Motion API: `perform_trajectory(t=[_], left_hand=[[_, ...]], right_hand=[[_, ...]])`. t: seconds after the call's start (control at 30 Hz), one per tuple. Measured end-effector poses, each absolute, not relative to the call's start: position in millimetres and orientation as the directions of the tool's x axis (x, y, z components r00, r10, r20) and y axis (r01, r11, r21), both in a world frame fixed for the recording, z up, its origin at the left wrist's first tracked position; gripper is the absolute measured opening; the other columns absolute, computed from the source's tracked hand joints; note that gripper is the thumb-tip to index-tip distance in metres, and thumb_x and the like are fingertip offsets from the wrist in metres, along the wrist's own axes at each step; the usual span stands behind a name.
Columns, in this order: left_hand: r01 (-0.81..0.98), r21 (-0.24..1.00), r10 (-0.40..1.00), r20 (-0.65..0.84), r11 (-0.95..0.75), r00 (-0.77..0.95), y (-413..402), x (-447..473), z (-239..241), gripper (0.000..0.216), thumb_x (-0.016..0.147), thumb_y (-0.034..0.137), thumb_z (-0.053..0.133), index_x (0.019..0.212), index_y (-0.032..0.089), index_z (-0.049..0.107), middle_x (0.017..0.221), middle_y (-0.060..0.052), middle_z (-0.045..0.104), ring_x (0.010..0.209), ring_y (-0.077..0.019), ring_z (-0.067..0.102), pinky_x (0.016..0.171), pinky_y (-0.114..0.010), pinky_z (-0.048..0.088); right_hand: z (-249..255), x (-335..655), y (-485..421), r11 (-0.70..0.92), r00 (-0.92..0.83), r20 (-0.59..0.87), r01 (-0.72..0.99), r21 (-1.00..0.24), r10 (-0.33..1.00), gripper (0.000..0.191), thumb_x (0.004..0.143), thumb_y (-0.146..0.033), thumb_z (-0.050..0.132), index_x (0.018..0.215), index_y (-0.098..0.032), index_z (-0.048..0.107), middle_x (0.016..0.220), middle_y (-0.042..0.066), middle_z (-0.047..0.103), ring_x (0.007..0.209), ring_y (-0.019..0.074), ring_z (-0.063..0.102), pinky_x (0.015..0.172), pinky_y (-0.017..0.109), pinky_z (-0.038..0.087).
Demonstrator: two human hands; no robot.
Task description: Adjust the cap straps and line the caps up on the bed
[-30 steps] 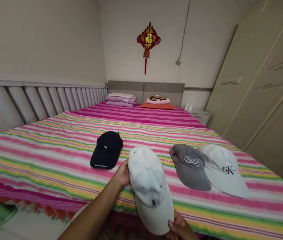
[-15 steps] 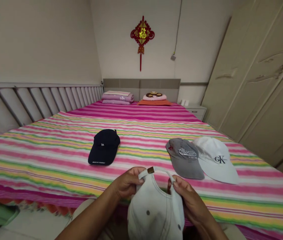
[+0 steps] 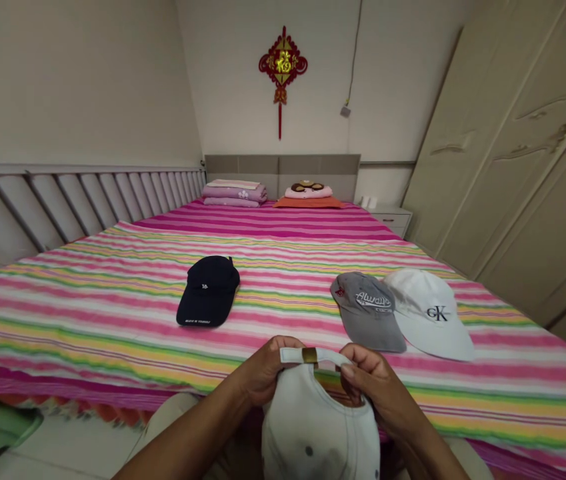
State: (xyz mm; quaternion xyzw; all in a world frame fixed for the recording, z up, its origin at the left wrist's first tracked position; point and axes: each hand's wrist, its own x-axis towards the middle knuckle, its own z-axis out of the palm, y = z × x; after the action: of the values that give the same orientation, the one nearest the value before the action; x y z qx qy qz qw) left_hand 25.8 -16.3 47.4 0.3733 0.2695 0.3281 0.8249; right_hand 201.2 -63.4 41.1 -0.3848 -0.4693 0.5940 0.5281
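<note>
A pale, off-white baseball cap is held close to my body at the bottom centre, its back opening facing up. My left hand is closed on the left side of the opening, by the end of the adjustment strap. A brass-coloured buckle sits on that strap. With thumb and fingers, my right hand pinches the strap's right part. The cap's brim is out of sight. Beyond my hands, a navy cap lies on the left, and a grey cap touches a white cap on the right.
The caps lie on a bed with a striped sheet. Folded bedding is stacked by the headboard. A metal railing runs along the left, a wardrobe along the right. A green stool stands at lower left.
The strap has been drawn straighter and shorter across the opening, with its buckle now nearer the middle. My right hand has come closer to my left, and the cap has turned slightly.
</note>
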Motion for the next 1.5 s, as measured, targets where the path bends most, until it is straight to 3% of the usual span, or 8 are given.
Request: perform_trajectory(t=[0.23,0.4,0.77,0.97,1.13,1.3,1.37,1.5], left_hand=[[-0.353,0.778,0.759,-0.232,0.52,0.608,-19.3,25.8,48.4,0.01,0.05,0.016,0.067,0.054,0.008,0.062,0.044,-0.002,0.054,0.038,-0.0066,0.044,0.045,-0.021,0.032],[-0.353,0.771,0.728,-0.2,0.529,0.655,-20.3,25.9,44.1,0.018,0.051,0.017,0.07,0.046,0.009,0.055,0.037,0.003,0.042,0.034,-0.0034,0.034,0.04,-0.019,0.025],[-0.429,0.764,0.78,-0.152,0.483,0.608,-19.4,29.3,22.2,0.023,0.045,0.026,0.074,0.053,0.013,0.057,0.045,0.0,0.055,0.041,-0.0083,0.046,0.042,-0.019,0.032],[-0.578,0.684,0.808,-0.027,0.445,0.589,-16.6,24.5,25.1,0.03,0.044,0.034,0.075,0.049,0.014,0.053,0.04,0.002,0.051,0.035,-0.006,0.041,0.038,-0.017,0.028],[-0.55,0.714,0.821,-0.061,0.433,0.567,-9.8,18.8,20.5,0.024,0.043,0.026,0.074,0.054,0.012,0.057,0.047,-0.001,0.057,0.039,-0.0074,0.047,0.042,-0.018,0.032],[-0.654,0.672,0.888,-0.014,0.349,0.459,-8.0,12.7,15.7,0.021,0.042,0.023,0.071,0.056,0.012,0.06,0.047,0.0,0.055,0.041,-0.0078,0.046,0.043,-0.019,0.032],[-0.648,0.675,0.893,-0.037,0.353,0.448,-8.5,10.7,17.7,0.022,0.043,0.022,0.071,0.059,0.012,0.061,0.047,0.001,0.054,0.041,-0.0072,0.045,0.044,-0.019,0.033],[-0.574,0.714,0.879,-0.124,0.401,0.46,-6.9,7.6,19.4,0.019,0.052,0.024,0.071,0.057,0.011,0.057,0.044,0.004,0.049,0.039,-0.005,0.04,0.043,-0.018,0.029]], right_hand=[[34.7,197.7,-64.2,-0.037,-0.15,0.013,-0.323,-0.946,0.989,0.031,0.062,-0.038,0.069,0.059,-0.015,0.049,0.04,-0.008,0.039,0.038,0.0037,0.024,0.04,0.019,0.015],[33.9,196.3,-64.7,-0.049,-0.159,0.004,-0.329,-0.943,0.987,0.031,0.062,-0.038,0.069,0.059,-0.015,0.048,0.04,-0.008,0.037,0.038,0.0035,0.022,0.04,0.019,0.013],[30.9,192.2,-65.4,-0.078,-0.151,-0.027,-0.34,-0.937,0.988,0.031,0.06,-0.036,0.071,0.057,-0.016,0.048,0.04,-0.009,0.036,0.039,0.0036,0.02,0.04,0.019,0.01],[26.7,193.3,-55.4,-0.068,-0.09,-0.015,-0.616,-0.785,0.996,0.026,0.062,-0.025,0.067,0.053,-0.018,0.043,0.039,-0.008,0.034,0.039,0.0056,0.023,0.04,0.02,0.018],[29.4,184.2,-51.9,-0.044,-0.01,-0.057,-0.759,-0.649,0.998,0.024,0.065,-0.025,0.063,0.055,-0.02,0.042,0.042,-0.008,0.035,0.039,0.0067,0.028,0.039,0.019,0.025],[29.5,183.3,-45.7,0.034,0.144,-0.144,-0.812,-0.582,0.979,0.023,0.06,-0.03,0.065,0.056,-0.02,0.045,0.052,-0.005,0.05,0.046,0.0078,0.043,0.046,0.021,0.038],[29.1,184.5,-43.2,0.057,0.189,-0.159,-0.797,-0.601,0.969,0.021,0.058,-0.03,0.067,0.059,-0.019,0.049,0.056,-0.004,0.055,0.047,0.0079,0.046,0.047,0.02,0.039],[30.4,182.5,-44.8,-0.028,0.074,-0.084,-0.561,-0.827,0.994,0.023,0.069,-0.038,0.062,0.068,-0.016,0.057,0.05,-0.002,0.055,0.043,0.0082,0.043,0.041,0.019,0.032]])
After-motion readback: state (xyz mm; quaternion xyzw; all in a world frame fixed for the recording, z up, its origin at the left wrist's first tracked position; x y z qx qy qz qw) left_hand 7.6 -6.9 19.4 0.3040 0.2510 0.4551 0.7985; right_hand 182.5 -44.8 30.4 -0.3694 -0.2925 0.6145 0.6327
